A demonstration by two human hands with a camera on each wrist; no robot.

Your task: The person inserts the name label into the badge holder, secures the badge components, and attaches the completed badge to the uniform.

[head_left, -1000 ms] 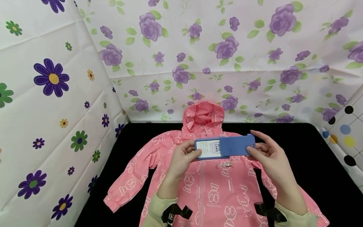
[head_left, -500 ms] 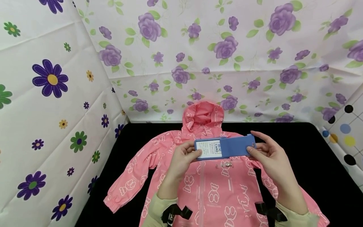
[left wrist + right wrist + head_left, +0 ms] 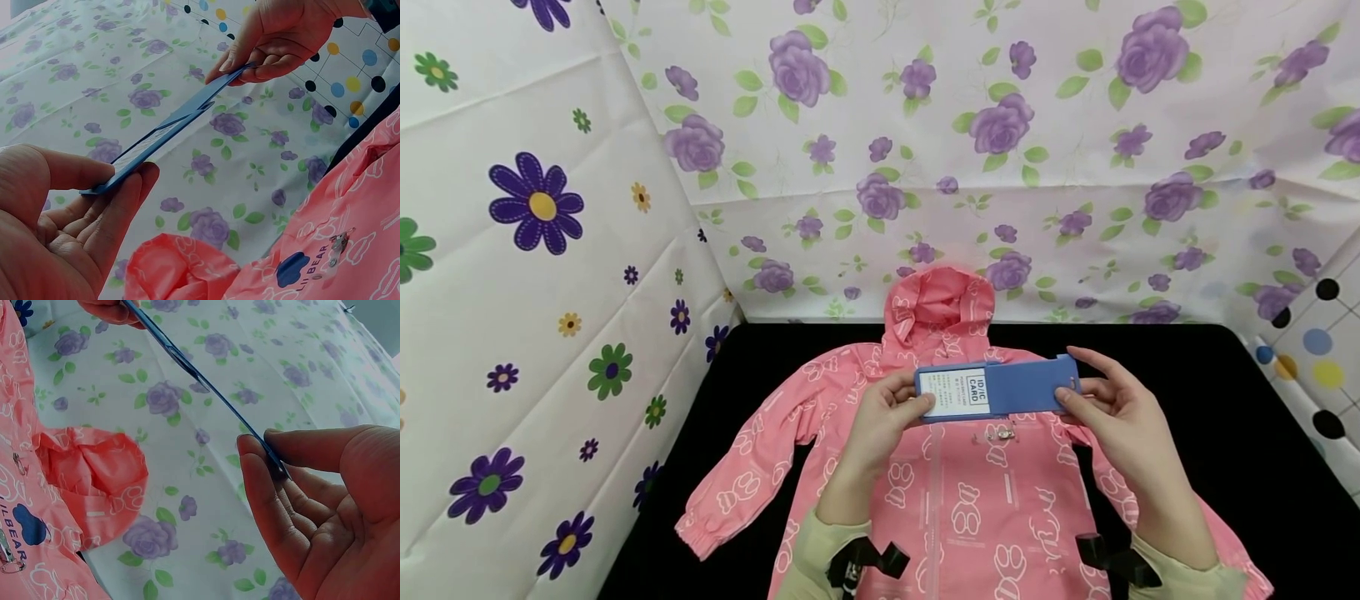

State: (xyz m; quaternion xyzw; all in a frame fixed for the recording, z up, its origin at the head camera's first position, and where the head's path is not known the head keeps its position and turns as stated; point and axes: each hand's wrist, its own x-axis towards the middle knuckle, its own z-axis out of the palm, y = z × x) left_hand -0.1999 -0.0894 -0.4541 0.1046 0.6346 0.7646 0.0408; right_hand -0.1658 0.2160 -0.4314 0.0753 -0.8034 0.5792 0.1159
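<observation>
A blue sliding card holder (image 3: 1028, 387) is held up sideways above a pink hooded jacket (image 3: 955, 492). Its cover is drawn to the right, baring a white card (image 3: 953, 392) printed "ID/IC CARD". My left hand (image 3: 883, 417) pinches the left end, thumb on the front and fingers behind. The cover's right end is pinched by my right hand (image 3: 1112, 417), its index finger along the upper corner. Both wrist views show the holder (image 3: 162, 128) nearly edge-on, cover and body still overlapping near the middle. A small metal clip (image 3: 1004, 434) lies on the jacket's chest just below the holder.
The jacket lies spread on a black tabletop (image 3: 1157, 358), its hood (image 3: 938, 304) toward the back. Floral sheets (image 3: 820, 167) form the back and left walls, and a dotted sheet (image 3: 1315, 367) hangs at the right. Black straps circle both wrists.
The hands and the card holder stay nearly where they were. The whole head view shifts very slightly; the card's printed heading shows fully now, where the cover's edge partly hid it one second ago.
</observation>
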